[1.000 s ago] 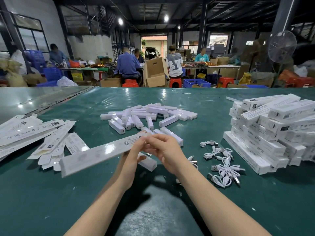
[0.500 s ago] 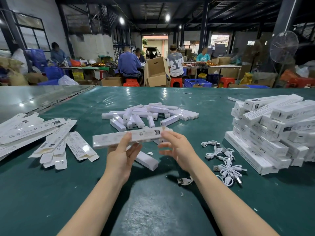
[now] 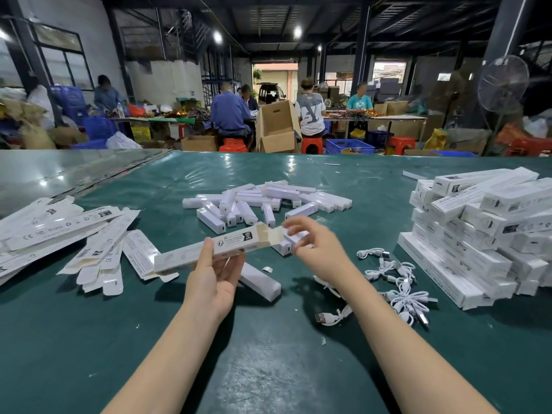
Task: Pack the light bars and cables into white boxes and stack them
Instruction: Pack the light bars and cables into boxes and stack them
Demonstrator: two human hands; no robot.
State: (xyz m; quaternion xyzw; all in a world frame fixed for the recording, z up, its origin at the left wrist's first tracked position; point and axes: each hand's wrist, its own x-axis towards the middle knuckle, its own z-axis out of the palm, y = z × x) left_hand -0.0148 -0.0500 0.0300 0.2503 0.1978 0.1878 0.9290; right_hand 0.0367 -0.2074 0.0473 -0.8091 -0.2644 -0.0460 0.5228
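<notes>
Two hands: left hand (image 3: 213, 276) and right hand (image 3: 316, 249), both bare, held above the dark green tabletop (image 3: 268, 369).
Left grip: closed round the long white cardboard box (image 3: 209, 249) near its middle, with the thumb on the upper face and the fingers underneath.
Held box: one. It is slanted and clear of the tabletop, its right end higher and open with the brown inner flap showing.
Right grip: narrow, with the fingers curved at the open end of the held box. Blur hides whether they pinch the flap or anything else.
Loose bar: one short white plastic light bar (image 3: 260, 282) lies on the tabletop just below the held box, beside the left hand.
Bar pile: roughly twenty white light bars (image 3: 263, 198) are heaped beyond the hands. They overlap too much for an exact count.
Cables: several coiled white USB cables (image 3: 400, 282) lie tangled to the right of the right forearm. The number cannot be told.
Flat blanks: more than a dozen flattened white box blanks (image 3: 98, 249) are fanned out at the left.
Packed stack: packed white boxes (image 3: 478, 243) are piled in crossing layers at the right edge, too many overlapping to count.
Background: five people (image 3: 230, 112) beyond the tabletop, three red stools (image 3: 233, 144), one open brown carton (image 3: 277, 127) and one pedestal fan (image 3: 503, 82).
</notes>
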